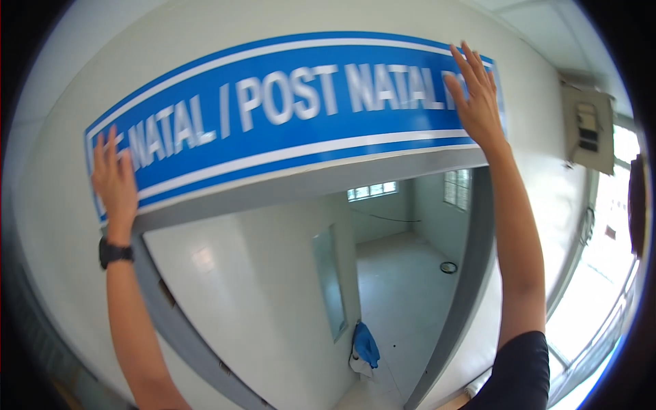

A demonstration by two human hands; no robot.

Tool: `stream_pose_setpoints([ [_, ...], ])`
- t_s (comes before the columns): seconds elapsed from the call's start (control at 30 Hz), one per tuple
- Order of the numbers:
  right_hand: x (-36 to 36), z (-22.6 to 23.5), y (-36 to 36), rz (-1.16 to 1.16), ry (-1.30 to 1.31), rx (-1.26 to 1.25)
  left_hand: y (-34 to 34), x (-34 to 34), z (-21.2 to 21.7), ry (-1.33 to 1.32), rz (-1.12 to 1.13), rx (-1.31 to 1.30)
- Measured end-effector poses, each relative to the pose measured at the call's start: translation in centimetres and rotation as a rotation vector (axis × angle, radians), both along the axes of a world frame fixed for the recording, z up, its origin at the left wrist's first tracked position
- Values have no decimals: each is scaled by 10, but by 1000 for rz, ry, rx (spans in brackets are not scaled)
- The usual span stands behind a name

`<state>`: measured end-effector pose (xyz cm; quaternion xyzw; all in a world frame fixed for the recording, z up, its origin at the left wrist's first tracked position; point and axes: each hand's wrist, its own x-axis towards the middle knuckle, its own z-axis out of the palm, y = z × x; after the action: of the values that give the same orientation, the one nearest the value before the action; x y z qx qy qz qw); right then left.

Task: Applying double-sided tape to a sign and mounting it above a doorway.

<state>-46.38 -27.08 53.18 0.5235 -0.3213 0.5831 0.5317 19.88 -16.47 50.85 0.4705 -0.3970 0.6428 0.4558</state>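
A long blue sign (307,137) with white lettering and white border stripes lies against the pale wall above a doorway. Near its left end, my left hand (115,178) rests on the face with the fingers stretched out. My right hand (477,102) lies against the right end, fingers extended upward, covering part of the lettering. Both arms are raised, and a black watch (115,253) is on my left wrist. The sign's lower edge runs along the top of the grey door frame (307,181).
Below the sign, a white door (253,287) with a narrow glass panel stands inside the doorway. A blue and white cloth-like bundle (365,346) is by its edge. A coil (448,267) lies on the room's floor. An electrical box (588,128) is mounted at right.
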Motion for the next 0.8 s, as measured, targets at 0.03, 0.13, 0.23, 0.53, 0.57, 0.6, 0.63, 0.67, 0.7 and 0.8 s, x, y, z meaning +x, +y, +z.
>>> stream_pose_setpoints([
  [0.03, -4, 6, 14, -6, -1, -68, 4, 2, -2, 20, -4, 5],
  [0.13, -24, 17, 24, -58, -62, -144, -6, 6, 2, 33, 65, -9],
  [0.23, -28, 12, -19, -31, -185, 10, -19, 24, 11, -15, 107, -51],
  [0.53, -58, 14, -2, 198, -158, 74, -31, 53, 16, -89, 174, -98],
  [0.57, -75, 17, 11, 136, -170, -20, -32, 53, 15, -93, 164, -94],
  [0.6, -89, 18, 18, 78, -182, -111, -31, 54, 14, -97, 157, -87],
  [0.63, -102, 17, 21, 63, -194, -146, -29, 54, 14, -94, 161, -87],
  [0.67, -103, 12, 8, 66, -192, -145, -26, 51, 15, -98, 173, -94],
  [0.7, -106, 2, -15, 43, -242, -25, -24, 46, 17, -101, 185, -102],
  [0.8, -86, -6, -46, 33, -296, 105, -12, 46, 11, -92, 183, -92],
])
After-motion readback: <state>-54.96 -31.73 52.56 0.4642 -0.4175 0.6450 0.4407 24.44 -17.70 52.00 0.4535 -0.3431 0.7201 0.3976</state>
